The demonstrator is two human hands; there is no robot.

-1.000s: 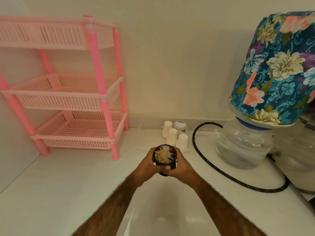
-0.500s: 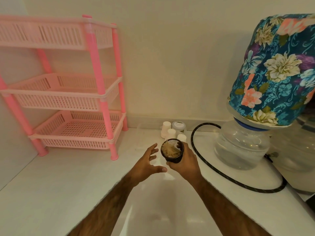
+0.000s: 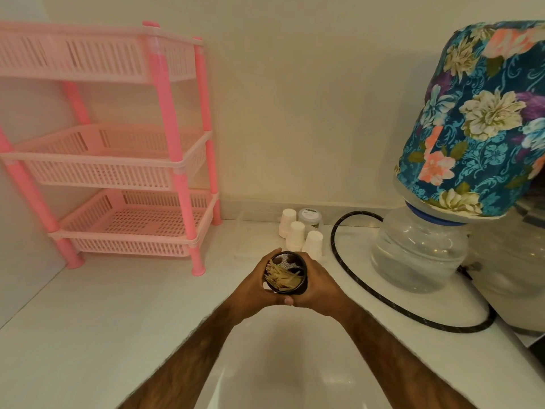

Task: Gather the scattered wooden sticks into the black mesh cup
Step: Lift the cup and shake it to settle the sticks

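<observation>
Grip: the fingers of the left hand [image 3: 253, 288] and the right hand [image 3: 321, 286] are curled closed around the wall of the black mesh cup [image 3: 303, 281], one hand on each side. The left thumb lies across the near side of the cup, and its tip meets the right hand below the rim. Fingertips from both hands reach the far side of the rim.

Held item: the cup mouth faces up toward the camera. The wooden sticks [image 3: 282, 277] lie bunched inside it, slanted across the opening. Whether the cup base touches the surface below cannot be determined.

Just beyond the fingertips: three white paper cups [image 3: 295, 235] stand upside down in a cluster. A small lidded jar [image 3: 309, 217] sits behind them.

To the right of the right hand: a black hose [image 3: 383, 299] loops across the white counter [image 3: 88, 320]. It curves around a clear water bottle [image 3: 418, 255]. A second bottle with a floral cover [image 3: 477, 119] sits inverted on top of the clear one.

To the left of the left hand and further back: a pink rack [image 3: 165, 93] with three slotted shelves stands on the counter in the corner. The cream wall [image 3: 295, 98] runs behind all of these items.
</observation>
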